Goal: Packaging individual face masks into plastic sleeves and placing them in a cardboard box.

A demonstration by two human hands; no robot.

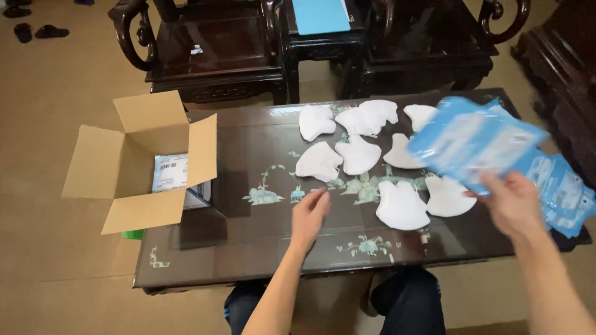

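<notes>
Over the dark desk (248, 242), right hand (512, 201) clamped on a blurred blue packet (472, 139), probably plastic. Left hand (308, 214) hovering loose-fingered, holding nothing, near white masks (360, 155). Open cardboard box (133, 161) at the left edge.

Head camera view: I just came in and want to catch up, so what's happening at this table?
A seated person works at a dark inlaid table. The right hand holds a blue plastic packet up above a heap of similar blue packets. The left hand hovers empty and open near white face masks spread loose over the tabletop. An open cardboard box sits at the table's left end.
</notes>
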